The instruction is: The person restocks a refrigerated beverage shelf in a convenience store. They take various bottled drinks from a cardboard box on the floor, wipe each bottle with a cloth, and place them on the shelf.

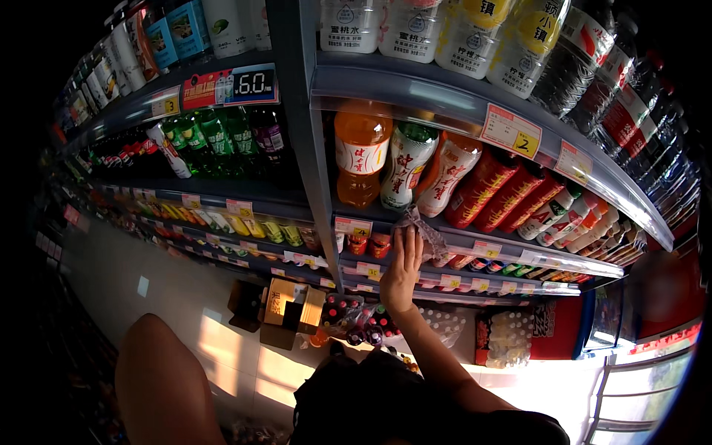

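Note:
My right hand [403, 270] reaches up to a drinks shelf, its fingers laid over a crumpled greyish-pink cloth [433, 236] at the shelf's front edge. Just above the cloth stand a green-capped bottle with a white label [409, 167] and an orange-capped one [449, 175]. Left of these is a bottle of amber drink [361, 158], and on their right several red cans or bottles [481, 189] lean in the fisheye view. A price tag [353, 227] sits left of my fingers. My left hand is out of view; a bare limb shows at lower left.
A grey upright post [311, 167] divides the shelving. Water bottles [414, 28] line the shelf above. On the floor are an open cardboard box [286, 306], plastic-wrapped dark bottles [339, 314] and a pack of clear bottles [509, 339]. A blue-edged red cabinet [556, 328] stands at right.

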Demonstrator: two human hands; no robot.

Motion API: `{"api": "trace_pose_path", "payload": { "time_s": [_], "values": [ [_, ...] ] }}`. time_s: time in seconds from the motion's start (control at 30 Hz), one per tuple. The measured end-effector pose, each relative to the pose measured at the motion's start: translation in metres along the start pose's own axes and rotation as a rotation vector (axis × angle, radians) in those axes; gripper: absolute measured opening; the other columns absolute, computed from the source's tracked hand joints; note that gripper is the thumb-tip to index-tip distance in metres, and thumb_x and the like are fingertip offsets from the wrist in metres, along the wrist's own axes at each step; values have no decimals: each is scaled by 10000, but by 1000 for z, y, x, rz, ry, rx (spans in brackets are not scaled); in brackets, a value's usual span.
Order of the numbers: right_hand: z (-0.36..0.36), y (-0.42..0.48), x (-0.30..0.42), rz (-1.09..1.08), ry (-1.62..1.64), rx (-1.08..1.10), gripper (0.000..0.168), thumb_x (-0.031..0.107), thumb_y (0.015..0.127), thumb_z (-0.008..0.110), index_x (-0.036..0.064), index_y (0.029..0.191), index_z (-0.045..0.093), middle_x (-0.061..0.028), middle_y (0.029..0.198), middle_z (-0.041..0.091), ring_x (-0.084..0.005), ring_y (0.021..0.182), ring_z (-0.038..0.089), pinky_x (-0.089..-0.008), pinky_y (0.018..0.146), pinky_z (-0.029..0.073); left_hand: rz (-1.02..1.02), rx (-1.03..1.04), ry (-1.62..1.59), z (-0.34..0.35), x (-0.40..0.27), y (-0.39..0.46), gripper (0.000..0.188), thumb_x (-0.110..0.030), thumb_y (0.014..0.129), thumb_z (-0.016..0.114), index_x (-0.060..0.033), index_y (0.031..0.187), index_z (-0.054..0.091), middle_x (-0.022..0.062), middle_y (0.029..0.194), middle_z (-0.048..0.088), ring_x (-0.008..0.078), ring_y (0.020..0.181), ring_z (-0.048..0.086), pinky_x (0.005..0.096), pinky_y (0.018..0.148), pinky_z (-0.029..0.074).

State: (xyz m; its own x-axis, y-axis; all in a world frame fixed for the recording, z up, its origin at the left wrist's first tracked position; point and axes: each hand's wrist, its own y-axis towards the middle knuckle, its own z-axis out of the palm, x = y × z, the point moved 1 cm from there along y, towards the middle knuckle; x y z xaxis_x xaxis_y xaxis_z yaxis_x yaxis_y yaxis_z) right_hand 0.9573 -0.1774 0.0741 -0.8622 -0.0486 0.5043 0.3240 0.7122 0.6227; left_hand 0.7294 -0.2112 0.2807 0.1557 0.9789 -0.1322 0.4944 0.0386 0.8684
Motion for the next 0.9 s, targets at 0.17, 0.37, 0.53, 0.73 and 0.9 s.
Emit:
{"api": "trace_pose_path", "payload": {
  "time_s": [0.17,0.37,0.53,0.73,0.9],
  "values": [
    [35,12,48,-84,-9,80,813,-172,746,465,8,1539,426,-197,1636,321,-443,1505,278,-548,1240,227,255,-123,32,-55,-20,-4,520,-216,1043,535,-48,1507,372,160,1540,393,284,1425,360,409,1166,344],
    [41,13,75,-144,81,98,782,-187,763,493,27,1515,471,-171,1620,366,-414,1503,307,-522,1229,267,564,-318,89,-113,-55,-7,529,-222,1045,531,-52,1517,362,162,1552,384,285,1435,351,410,1172,339],
    [13,-4,83,17,480,277,593,-166,872,500,3,1439,536,-191,1458,569,-388,1374,521,-411,1164,410,743,-488,108,-139,-84,-6,537,-227,1047,527,-55,1525,354,163,1562,376,287,1444,343,412,1176,335],
    [-29,-10,67,841,1776,206,456,21,1013,450,-42,1465,467,-210,1423,581,-307,1337,567,-396,1122,468,742,-669,-25,-111,-85,-55,546,-233,1049,524,-58,1534,343,165,1574,367,288,1455,334,413,1181,330],
    [-76,15,103,868,2101,317,530,327,1102,402,-49,1475,439,-249,1443,556,-344,1320,580,-454,1109,503,-634,-295,-188,24,20,-77,625,-312,1044,495,-27,1559,282,195,1486,454,330,1391,455,500,1120,433]
  ]
}}
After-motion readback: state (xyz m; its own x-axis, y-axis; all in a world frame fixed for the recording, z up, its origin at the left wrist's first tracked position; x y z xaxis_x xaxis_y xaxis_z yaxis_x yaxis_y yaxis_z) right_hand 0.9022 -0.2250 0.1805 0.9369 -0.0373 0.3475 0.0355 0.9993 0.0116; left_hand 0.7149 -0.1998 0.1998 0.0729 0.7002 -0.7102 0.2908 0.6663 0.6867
